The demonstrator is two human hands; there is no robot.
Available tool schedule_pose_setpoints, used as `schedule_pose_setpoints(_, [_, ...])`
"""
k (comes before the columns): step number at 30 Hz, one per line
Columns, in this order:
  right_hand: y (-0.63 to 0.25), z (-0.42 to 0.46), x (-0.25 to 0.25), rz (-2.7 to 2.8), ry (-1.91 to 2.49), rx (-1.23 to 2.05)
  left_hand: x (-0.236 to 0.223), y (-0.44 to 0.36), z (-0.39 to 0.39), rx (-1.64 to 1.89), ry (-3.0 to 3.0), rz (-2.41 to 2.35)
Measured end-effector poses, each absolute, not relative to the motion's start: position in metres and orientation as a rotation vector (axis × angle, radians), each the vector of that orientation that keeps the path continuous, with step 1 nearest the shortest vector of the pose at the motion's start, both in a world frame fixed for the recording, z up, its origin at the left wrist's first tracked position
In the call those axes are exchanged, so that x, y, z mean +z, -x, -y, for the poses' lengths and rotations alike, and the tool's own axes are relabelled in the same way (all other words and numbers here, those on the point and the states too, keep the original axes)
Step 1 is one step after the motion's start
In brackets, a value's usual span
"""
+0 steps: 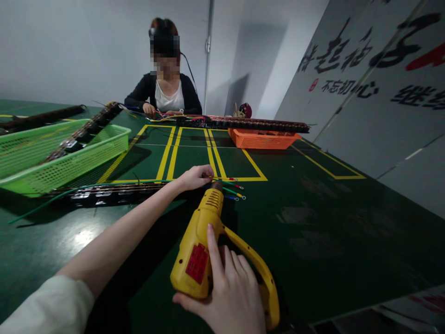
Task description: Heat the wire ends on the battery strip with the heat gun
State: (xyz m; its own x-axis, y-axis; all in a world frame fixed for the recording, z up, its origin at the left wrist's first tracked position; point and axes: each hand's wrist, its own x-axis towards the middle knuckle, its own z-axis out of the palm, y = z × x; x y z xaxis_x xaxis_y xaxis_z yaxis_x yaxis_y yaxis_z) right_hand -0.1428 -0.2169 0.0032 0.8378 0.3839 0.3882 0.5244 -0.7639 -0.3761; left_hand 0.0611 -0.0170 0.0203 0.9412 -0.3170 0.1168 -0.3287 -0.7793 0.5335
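Note:
My right hand [232, 283] is wrapped round a yellow heat gun [196, 232], its index finger lying along the body. The gun's dark nozzle points away from me, close to several wires with ring terminals [239, 187] in red, yellow and blue sleeves. At the near end of these wires, my left hand [198, 177] is closed in a pinch on them. The wires come from a long black assembly [111, 195] with copper strips, lying on the green table [330, 222]. A loose green wire [45, 205] trails off its left end.
A light green basket [69, 169] stands at the left with a similar long assembly [86, 130] leaning in it. An orange basket [264, 140] sits beneath another assembly [257, 123] farther off. A person [168, 93] sits across the table, hands at coloured wires.

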Motion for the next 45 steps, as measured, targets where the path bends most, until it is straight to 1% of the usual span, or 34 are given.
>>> schedule_pose_setpoints(5, [0.141,0.22,0.001,0.707,2.543,-0.336,0.045,-0.049,0.019,0.08,-2.981,0.435])
schedule_pose_setpoints(8, [0.141,0.226,-0.003,0.714,2.54,-0.288,0.053,-0.047,0.015,0.063,-3.078,0.383])
schedule_pose_setpoints(11, [0.14,0.236,-0.005,0.639,2.566,-0.264,0.049,-0.052,0.005,0.015,-2.989,0.394])
schedule_pose_setpoints(18, [0.135,0.275,-0.008,0.613,2.648,-0.405,0.032,-0.06,-0.008,-0.116,-2.617,0.31])
schedule_pose_setpoints(23, [0.131,0.281,-0.007,0.637,2.717,-0.484,0.032,-0.06,-0.008,-0.143,-2.539,0.325])
schedule_pose_setpoints(29, [0.134,0.267,-0.005,0.6,2.677,-0.489,0.031,-0.06,-0.011,-0.185,-2.502,0.342])
schedule_pose_setpoints(32, [0.137,0.255,-0.008,0.618,2.635,-0.52,0.031,-0.059,-0.011,-0.234,-2.387,0.334])
schedule_pose_setpoints(38, [0.135,0.226,-0.006,0.63,2.544,-0.441,0.036,-0.059,-0.009,-0.284,-2.163,0.318])
schedule_pose_setpoints(42, [0.136,0.206,0.003,0.714,2.502,-0.401,0.037,-0.061,-0.012,-0.319,-2.153,0.291])
schedule_pose_setpoints(45, [0.138,0.195,0.005,0.763,2.491,-0.44,0.036,-0.063,-0.016,-0.292,-2.175,0.322])
